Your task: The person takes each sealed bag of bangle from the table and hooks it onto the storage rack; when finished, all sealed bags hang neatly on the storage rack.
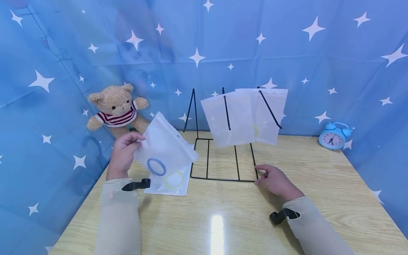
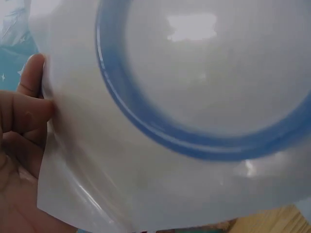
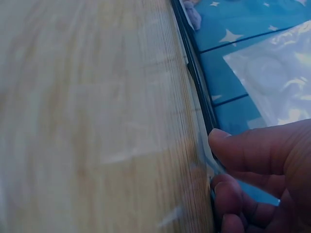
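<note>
My left hand [image 1: 125,153] pinches a frosted zip bag [image 1: 165,136] by its edge, between thumb and fingers. Inside that bag is a blue ring [image 1: 156,166], which fills much of the left wrist view. Under the raised bag, another frosted bag [image 1: 156,187] with a pale yellow-green ring [image 1: 174,180] lies on the table. My right hand [image 1: 275,181] holds the front right corner of a black wire rack [image 1: 223,179] between thumb and fingers. Two frosted bags hang on the rack's prongs: one in the middle [image 1: 227,136], another at the right [image 1: 271,131].
A teddy bear [image 1: 116,106] in a striped shirt sits at the back left. At the back right stands a light blue alarm clock [image 1: 333,137]. A blue star-patterned cloth [image 1: 204,32] hangs behind the wooden table [image 1: 255,226]. The rack's left prong [image 1: 188,111] bears no bag.
</note>
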Tool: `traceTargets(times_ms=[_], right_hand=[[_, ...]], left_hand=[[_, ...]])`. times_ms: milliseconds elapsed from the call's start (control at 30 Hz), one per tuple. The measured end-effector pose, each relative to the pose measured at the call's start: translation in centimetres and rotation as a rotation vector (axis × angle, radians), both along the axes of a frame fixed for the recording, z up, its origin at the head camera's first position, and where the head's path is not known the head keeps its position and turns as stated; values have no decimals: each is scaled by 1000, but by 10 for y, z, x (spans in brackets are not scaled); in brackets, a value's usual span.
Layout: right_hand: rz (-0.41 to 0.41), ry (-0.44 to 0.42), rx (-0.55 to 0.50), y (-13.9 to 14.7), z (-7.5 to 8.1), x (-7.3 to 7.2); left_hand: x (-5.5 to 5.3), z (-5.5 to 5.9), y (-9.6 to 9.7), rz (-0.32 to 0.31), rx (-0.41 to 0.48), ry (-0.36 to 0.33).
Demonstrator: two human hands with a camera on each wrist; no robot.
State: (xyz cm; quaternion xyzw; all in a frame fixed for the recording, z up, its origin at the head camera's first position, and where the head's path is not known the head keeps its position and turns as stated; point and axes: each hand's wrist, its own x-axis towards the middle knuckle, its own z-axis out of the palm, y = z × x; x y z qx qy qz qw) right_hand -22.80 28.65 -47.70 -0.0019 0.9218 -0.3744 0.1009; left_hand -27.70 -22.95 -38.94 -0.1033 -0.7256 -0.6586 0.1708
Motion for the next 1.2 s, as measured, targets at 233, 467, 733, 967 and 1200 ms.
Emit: traceTargets(times_ms=[233, 467, 733, 967, 1200], right_hand=[[-4, -2, 2, 0, 0, -1], [0, 5, 5, 0, 3, -1], [1, 8, 6, -1, 2, 0], [-2, -1, -2, 0, 1, 0], [-12, -6, 0, 0, 1, 1]], left_hand=[[2, 5, 12, -70, 50, 81], [2, 5, 18, -59, 48, 72], [0, 4, 19, -42, 68, 41], [0, 2, 20, -27, 28, -4], [-3, 0, 22, 4, -19, -49]])
